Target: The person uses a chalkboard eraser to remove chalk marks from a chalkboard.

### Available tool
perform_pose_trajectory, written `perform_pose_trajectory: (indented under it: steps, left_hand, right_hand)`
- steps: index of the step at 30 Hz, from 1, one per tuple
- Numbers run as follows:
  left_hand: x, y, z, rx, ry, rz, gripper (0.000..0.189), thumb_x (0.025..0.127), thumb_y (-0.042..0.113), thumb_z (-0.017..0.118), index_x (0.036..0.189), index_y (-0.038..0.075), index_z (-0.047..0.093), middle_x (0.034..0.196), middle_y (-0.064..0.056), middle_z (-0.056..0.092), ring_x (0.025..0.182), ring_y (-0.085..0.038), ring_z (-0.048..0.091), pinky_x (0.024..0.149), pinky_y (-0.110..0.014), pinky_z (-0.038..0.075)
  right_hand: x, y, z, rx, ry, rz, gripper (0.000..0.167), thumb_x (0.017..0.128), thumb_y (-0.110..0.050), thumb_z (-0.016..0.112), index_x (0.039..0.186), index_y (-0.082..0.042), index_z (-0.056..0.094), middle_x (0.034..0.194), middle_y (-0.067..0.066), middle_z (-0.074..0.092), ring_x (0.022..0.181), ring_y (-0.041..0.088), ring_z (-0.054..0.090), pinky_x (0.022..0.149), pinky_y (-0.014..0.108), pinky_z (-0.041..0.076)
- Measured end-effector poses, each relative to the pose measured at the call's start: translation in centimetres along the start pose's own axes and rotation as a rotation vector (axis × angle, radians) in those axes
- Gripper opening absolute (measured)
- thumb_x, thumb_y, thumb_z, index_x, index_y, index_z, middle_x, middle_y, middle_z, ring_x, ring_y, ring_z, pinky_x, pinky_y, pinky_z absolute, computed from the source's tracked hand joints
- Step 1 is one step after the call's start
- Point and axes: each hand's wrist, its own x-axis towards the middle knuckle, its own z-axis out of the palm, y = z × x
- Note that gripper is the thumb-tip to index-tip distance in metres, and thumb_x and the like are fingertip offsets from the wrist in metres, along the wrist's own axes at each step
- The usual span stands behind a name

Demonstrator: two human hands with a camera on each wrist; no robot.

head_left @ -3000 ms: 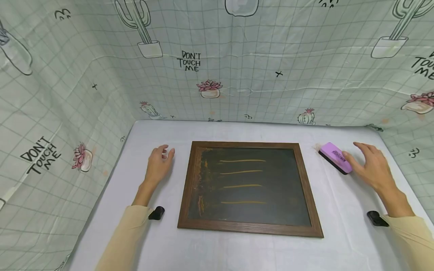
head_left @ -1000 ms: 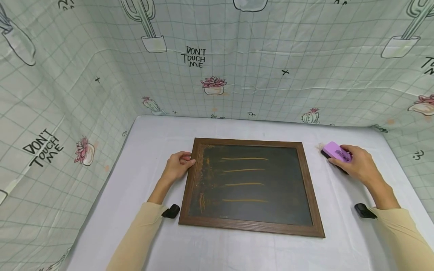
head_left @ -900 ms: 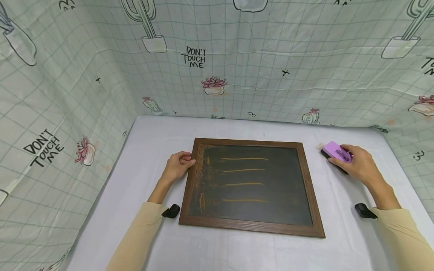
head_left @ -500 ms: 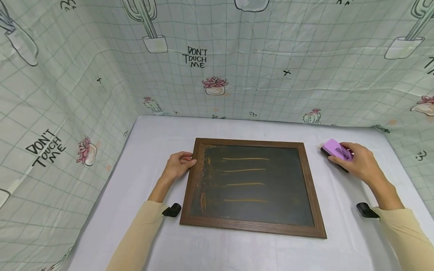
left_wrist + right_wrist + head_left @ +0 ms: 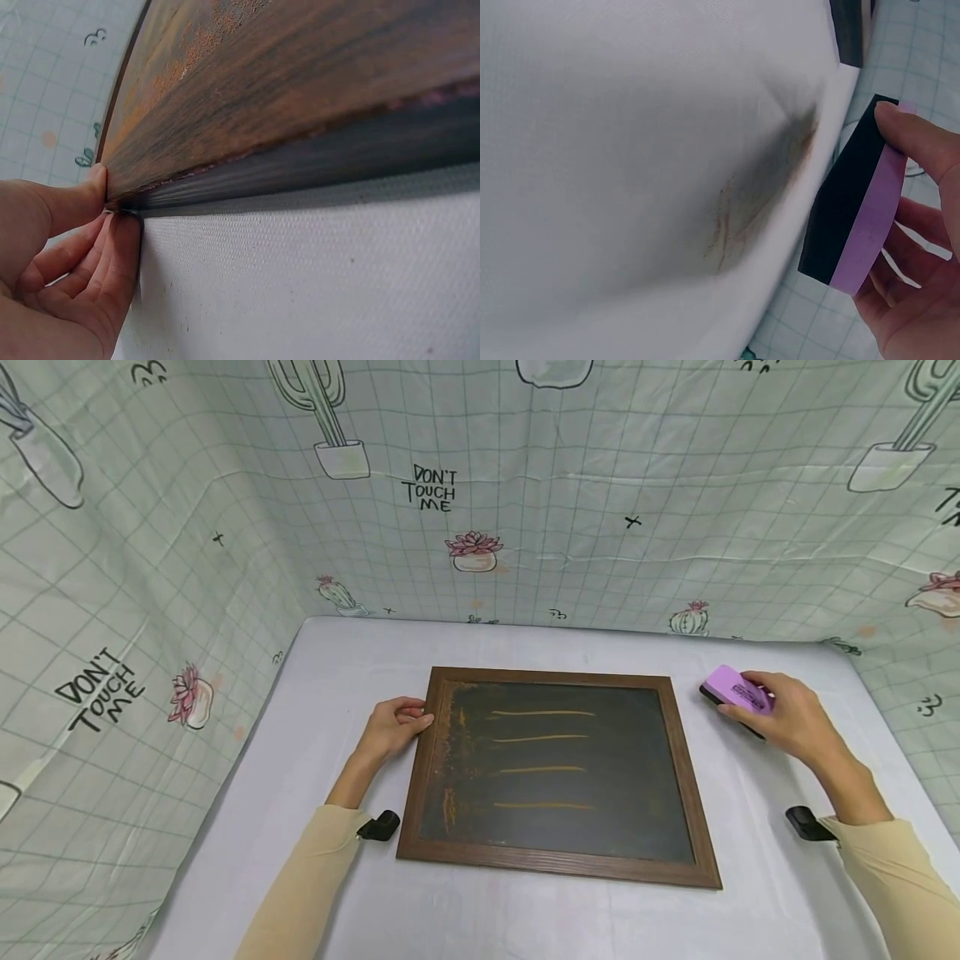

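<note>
A brown-framed chalkboard (image 5: 630, 760) lies flat on the white table, with several short yellow chalk lines in its middle and orange smears along its left side. My left hand (image 5: 390, 728) grips the left edge of the frame near its upper corner. In the left wrist view the thumb presses the wooden frame (image 5: 262, 97) from above and the fingers (image 5: 120, 259) lie against its side. My right hand (image 5: 798, 714) holds a purple chalkboard eraser (image 5: 733, 688) with a black felt base, right of the board. The right wrist view shows the eraser (image 5: 874, 214) raised above the table.
The white table (image 5: 555, 914) carries a faint brown chalk smudge (image 5: 727, 225) under the eraser. A cactus-print grid cloth (image 5: 555, 510) hangs around the back and sides. Black wrist cameras (image 5: 380, 826) jut from both sleeves.
The left hand came right and took hold of the board's frame. The right hand closed around the eraser, then lifted it and shifted it slightly left. The chalk lines look the same.
</note>
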Motion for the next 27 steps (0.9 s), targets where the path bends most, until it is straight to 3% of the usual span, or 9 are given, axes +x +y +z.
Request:
perform_pose_trajectory:
  steps: [16,27]
  left_hand:
    - [-0.1,0.0,-0.1,-0.017,0.005,-0.001,0.040,0.097,0.010,0.072,0.132,-0.008,0.063,0.114,-0.021,0.067,0.101,-0.033,0.067,0.085,-0.036,0.051]
    - [0.0,0.0,-0.2,-0.026,0.002,0.002,0.039,0.098,0.010,0.072,0.132,-0.007,0.063,0.114,-0.021,0.066,0.098,-0.030,0.066,0.081,-0.030,0.050]
  right_hand:
    - [1.1,-2.4,0.2,0.001,-0.040,-0.092,0.060,0.077,-0.010,0.089,0.124,0.015,0.061,0.110,0.035,0.066,0.087,0.038,0.056,0.073,0.046,0.038]
    - [1.6,-4.3,1.1,0.020,-0.066,-0.149,0.062,0.073,-0.009,0.091,0.124,0.012,0.063,0.116,0.034,0.065,0.104,0.048,0.058,0.083,0.059,0.042]
